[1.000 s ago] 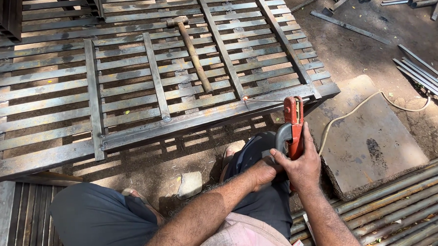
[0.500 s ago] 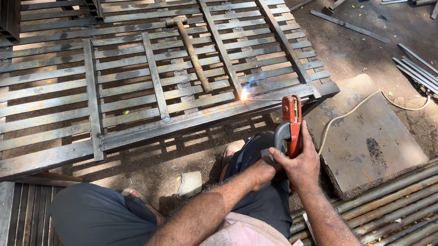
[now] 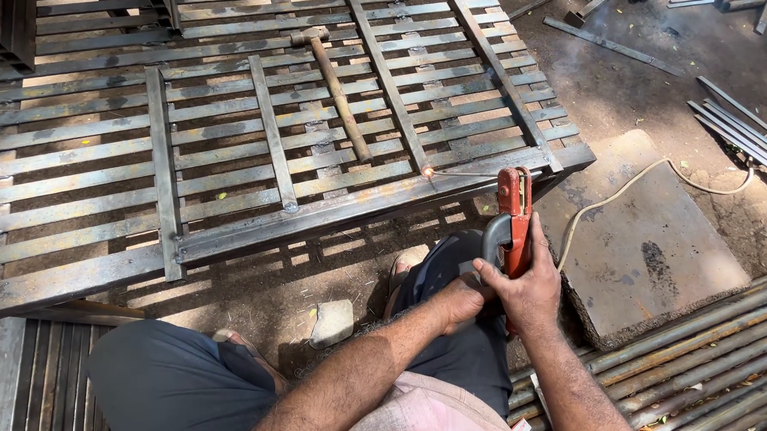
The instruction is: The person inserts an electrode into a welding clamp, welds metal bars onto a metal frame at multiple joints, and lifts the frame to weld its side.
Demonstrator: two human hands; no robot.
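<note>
Dirt ground [image 3: 625, 88] strewn with steel bars; slatted metal gate frame [image 3: 228, 153] laid flat, hammer [image 3: 337, 90] rested on slats. Red electrode holder [image 3: 515, 224] gripped upright in right hand [image 3: 530, 287], fingers wrapped tight; left hand [image 3: 463, 299] closed around grey cable beside it. Rod tip glowing at frame's near edge.

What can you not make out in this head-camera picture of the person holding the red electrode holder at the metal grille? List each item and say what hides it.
- Left hand: its fingers are hidden behind the right hand.
- Red electrode holder: its lower handle is covered by the right hand.
- Cable: its far end is cut off by the right edge of the head view.
- Metal grille: its left and top ends are cut off by the picture edges.
- Hammer: its head details are too small to tell.
</note>
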